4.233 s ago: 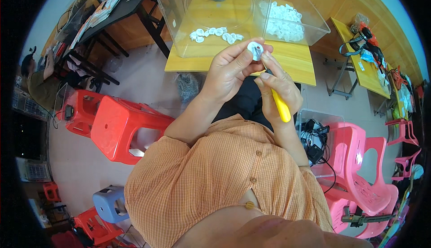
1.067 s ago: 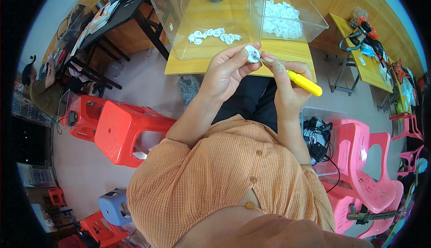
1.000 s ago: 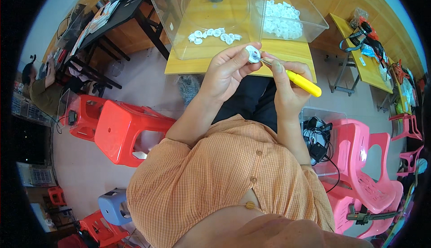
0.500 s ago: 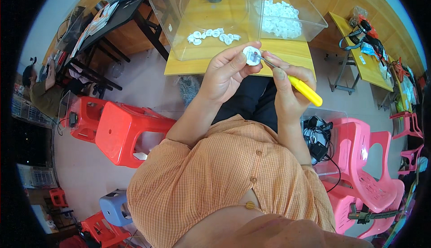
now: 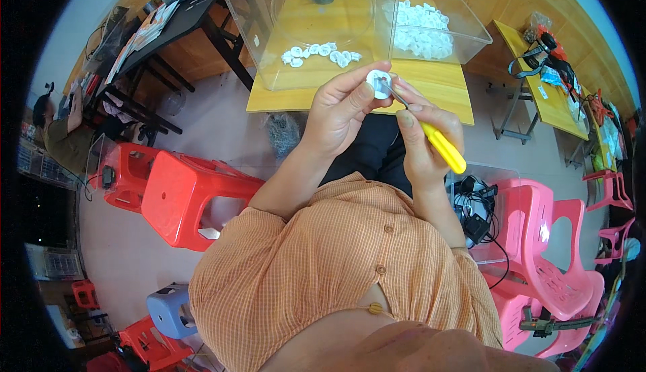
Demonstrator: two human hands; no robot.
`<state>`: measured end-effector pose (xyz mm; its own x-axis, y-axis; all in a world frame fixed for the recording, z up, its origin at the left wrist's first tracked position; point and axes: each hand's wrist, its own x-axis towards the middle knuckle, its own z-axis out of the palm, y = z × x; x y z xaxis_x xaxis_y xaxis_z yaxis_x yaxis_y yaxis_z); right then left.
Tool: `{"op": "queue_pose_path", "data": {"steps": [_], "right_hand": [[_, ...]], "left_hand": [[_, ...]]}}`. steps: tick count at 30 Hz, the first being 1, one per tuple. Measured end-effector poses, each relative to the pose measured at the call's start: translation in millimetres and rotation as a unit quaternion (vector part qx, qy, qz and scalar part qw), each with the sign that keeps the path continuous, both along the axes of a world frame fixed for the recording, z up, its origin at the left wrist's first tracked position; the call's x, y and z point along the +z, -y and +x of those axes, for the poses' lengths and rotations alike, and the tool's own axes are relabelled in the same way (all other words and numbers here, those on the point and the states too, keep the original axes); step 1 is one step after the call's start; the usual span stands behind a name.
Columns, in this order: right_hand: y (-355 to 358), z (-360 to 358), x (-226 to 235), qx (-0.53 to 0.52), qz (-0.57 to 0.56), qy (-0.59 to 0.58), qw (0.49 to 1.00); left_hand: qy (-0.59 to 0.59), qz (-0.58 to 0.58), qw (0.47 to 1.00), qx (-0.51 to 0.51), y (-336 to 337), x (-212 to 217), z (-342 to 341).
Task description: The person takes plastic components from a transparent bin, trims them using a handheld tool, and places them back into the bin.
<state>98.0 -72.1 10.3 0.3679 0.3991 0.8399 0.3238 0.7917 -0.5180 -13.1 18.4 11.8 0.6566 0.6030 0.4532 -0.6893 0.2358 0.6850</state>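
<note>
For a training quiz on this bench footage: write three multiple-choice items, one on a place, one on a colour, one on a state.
1. Where is the heap of small white parts?
A. in the right-hand clear bin
B. on a red stool
C. on the floor

2. What colour is the screwdriver handle?
A. blue
B. yellow
C. black

3. How is the white round part held?
A. lying on the table
B. inside a bin
C. pinched in the left hand

Key: 1 A, the heap fills the right clear bin. 2 B, the handle in the right hand is yellow. 3 C, the left fingers grip it above the yellow table.
</note>
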Motion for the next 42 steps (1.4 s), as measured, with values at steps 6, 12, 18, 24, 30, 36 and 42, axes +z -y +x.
{"op": "queue_pose_path", "data": {"steps": [6, 12, 18, 24, 30, 36, 42], "right_hand": [[0.8, 1.1, 2.4, -0.051, 0.018, 0.080, 0.995], [0.7, -5.0, 2.8, -0.076, 0.020, 0.090, 0.993], [0.2, -2.2, -2.9, -0.023, 0.030, 0.046, 0.998], [2.3, -4.2, -2.5, -0.014, 0.024, 0.035, 0.999], [5.1, -3.9, -0.5, -0.038, 0.005, 0.038, 0.999], [5.3, -3.8, 3.7, -0.026, 0.001, 0.052, 0.998], [10.6, -2.9, 4.4, 0.050, 0.015, -0.026, 0.998]], "left_hand": [[-0.019, 0.031, 0.997, 0.068, 5.1, -0.2, 2.9], [-0.034, 0.073, 0.989, 0.121, 5.8, -1.6, 5.8], [-0.017, 0.090, 0.989, 0.114, 6.7, -0.1, 5.1], [-0.022, 0.124, 0.982, 0.139, 5.5, -0.5, 4.2], [-0.087, 0.201, 0.960, 0.176, 1.2, -2.3, -0.4], [-0.052, 0.162, 0.973, 0.156, 1.6, -2.5, 1.9], [-0.030, 0.171, 0.976, 0.132, 1.8, 0.7, -2.4]]}}
